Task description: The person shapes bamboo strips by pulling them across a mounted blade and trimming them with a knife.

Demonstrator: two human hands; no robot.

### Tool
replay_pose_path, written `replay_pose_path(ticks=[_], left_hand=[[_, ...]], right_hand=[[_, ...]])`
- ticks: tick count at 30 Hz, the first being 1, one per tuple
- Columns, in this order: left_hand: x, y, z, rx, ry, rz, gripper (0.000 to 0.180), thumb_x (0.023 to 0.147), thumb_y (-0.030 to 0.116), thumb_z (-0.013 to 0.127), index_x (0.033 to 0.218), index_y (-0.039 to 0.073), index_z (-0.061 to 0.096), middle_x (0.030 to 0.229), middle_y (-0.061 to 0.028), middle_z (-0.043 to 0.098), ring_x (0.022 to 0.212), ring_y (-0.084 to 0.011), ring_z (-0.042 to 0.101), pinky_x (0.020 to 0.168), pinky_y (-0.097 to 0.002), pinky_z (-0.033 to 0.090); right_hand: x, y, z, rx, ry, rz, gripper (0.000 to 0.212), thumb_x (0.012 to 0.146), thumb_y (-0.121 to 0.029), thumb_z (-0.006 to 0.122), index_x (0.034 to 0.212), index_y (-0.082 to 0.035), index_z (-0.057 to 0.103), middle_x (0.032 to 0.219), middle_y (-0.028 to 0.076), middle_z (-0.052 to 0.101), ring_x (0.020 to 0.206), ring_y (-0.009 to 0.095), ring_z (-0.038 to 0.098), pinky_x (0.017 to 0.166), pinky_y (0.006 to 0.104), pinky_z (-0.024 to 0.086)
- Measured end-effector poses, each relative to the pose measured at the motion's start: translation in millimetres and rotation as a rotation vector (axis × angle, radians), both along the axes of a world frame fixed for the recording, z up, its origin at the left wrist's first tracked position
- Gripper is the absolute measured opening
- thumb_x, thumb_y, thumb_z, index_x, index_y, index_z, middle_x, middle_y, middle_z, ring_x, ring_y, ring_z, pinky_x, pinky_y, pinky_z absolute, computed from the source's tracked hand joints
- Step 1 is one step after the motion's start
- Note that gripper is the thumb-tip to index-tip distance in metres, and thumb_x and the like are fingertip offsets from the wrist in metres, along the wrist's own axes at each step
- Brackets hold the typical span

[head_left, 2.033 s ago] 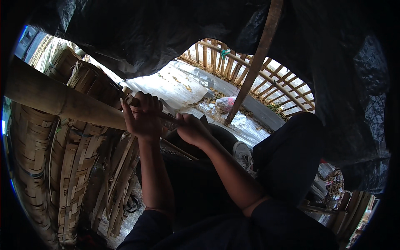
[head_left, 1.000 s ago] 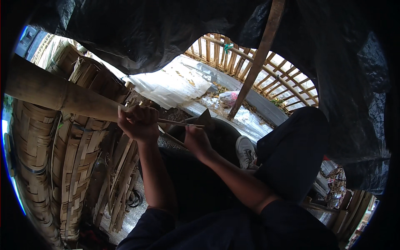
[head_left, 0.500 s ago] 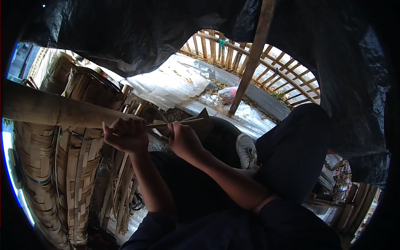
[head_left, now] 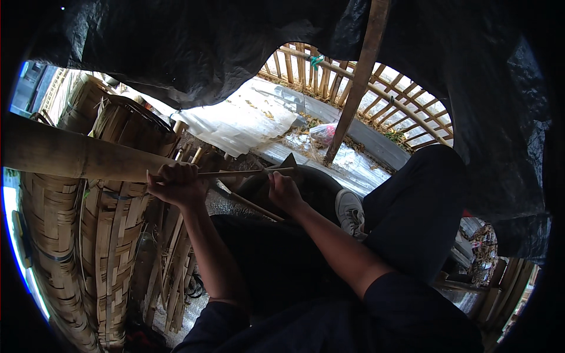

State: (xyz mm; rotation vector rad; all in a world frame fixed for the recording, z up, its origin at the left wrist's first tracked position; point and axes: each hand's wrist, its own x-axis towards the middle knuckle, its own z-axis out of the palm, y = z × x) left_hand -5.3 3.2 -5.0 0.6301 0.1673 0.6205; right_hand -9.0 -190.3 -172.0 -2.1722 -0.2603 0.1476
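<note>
A thin pale stick, looking like bamboo (head_left: 235, 174), runs level in front of me. My left hand (head_left: 180, 183) is closed around its left part, close to a thick bamboo pole (head_left: 88, 154). My right hand (head_left: 285, 192) is curled just below the stick's right end; whether it touches the stick, and what lies in its fingers, I cannot make out. A dark pointed piece (head_left: 289, 160) shows behind that end. Below the stick, a second thin strip (head_left: 256, 206) slants down to the right over a dark rounded object (head_left: 318, 179).
Tall woven bamboo baskets (head_left: 50, 235) stand at my left, with split bamboo pieces (head_left: 173, 276) beside them. A slanting wooden post (head_left: 359, 82) rises ahead, near a slatted bamboo fence (head_left: 388, 103). Black plastic sheeting (head_left: 159, 53) hangs overhead. My shoe (head_left: 349, 210) is right of the rounded object.
My right hand has moved right, away from my left hand, to near the stick's far end. The left hand stays nearly in place. The slanting strip below now shows more.
</note>
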Motion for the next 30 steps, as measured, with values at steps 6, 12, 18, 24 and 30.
replay_pose_path(ticks=[6, 12, 18, 24, 30], left_hand=[[-2, 9, -6, 0.017, 0.002, -0.019, 0.053, 0.087, 0.053, 0.033, 0.051, 0.015, 0.025, 0.044, 0.002, 0.014, 0.039, -0.0113, 0.01, 0.04, -0.0294, 0.01], [0, 9, -7, 0.029, -0.052, -0.077, 0.054, 0.087, 0.055, 0.032, 0.051, 0.015, 0.025, 0.043, 0.0027, 0.014, 0.039, -0.0112, 0.01, 0.041, -0.0296, 0.01], [1, 4, -3, 0.1, -0.175, -0.238, 0.055, 0.088, 0.054, 0.032, 0.051, 0.015, 0.024, 0.043, 0.0029, 0.014, 0.04, -0.011, 0.008, 0.041, -0.0297, 0.01], [4, 3, 1, 0.054, -0.071, -0.103, 0.054, 0.089, 0.052, 0.034, 0.051, 0.016, 0.025, 0.043, 0.0034, 0.015, 0.039, -0.0101, 0.01, 0.04, -0.0291, 0.011], [6, -1, -2, 0.045, -0.078, -0.129, 0.054, 0.089, 0.053, 0.033, 0.051, 0.015, 0.024, 0.043, 0.003, 0.014, 0.04, -0.0101, 0.008, 0.04, -0.029, 0.009]], right_hand=[[-23, 48, 83, 0.127, -0.034, 0.084, 0.019, 0.089, -0.016, 0.048, 0.084, 0.002, 0.052, 0.066, 0.025, 0.06, 0.067, 0.042, 0.062, 0.057, 0.049, 0.051], [-5, -2, -5, -0.136, 0.1, 0.018, 0.017, 0.088, -0.013, 0.045, 0.086, 0.002, 0.054, 0.073, 0.024, 0.063, 0.07, 0.038, 0.065, 0.06, 0.0444, 0.054], [-9, 29, 35, -0.037, -0.115, 0.066, 0.024, 0.092, -0.016, 0.042, 0.08, 0.0, 0.054, 0.067, 0.024, 0.06, 0.064, 0.038, 0.063, 0.054, 0.0462, 0.051], [-10, 29, 27, -0.062, -0.149, 0.066, 0.022, 0.092, -0.015, 0.041, 0.082, 0.003, 0.051, 0.068, 0.027, 0.058, 0.064, 0.038, 0.062, 0.057, 0.0465, 0.05], [0, -7, -47, -0.178, -0.045, 0.035, 0.023, 0.091, -0.013, 0.04, 0.083, 0.005, 0.052, 0.063, 0.022, 0.058, 0.063, 0.038, 0.061, 0.06, 0.0451, 0.051]])
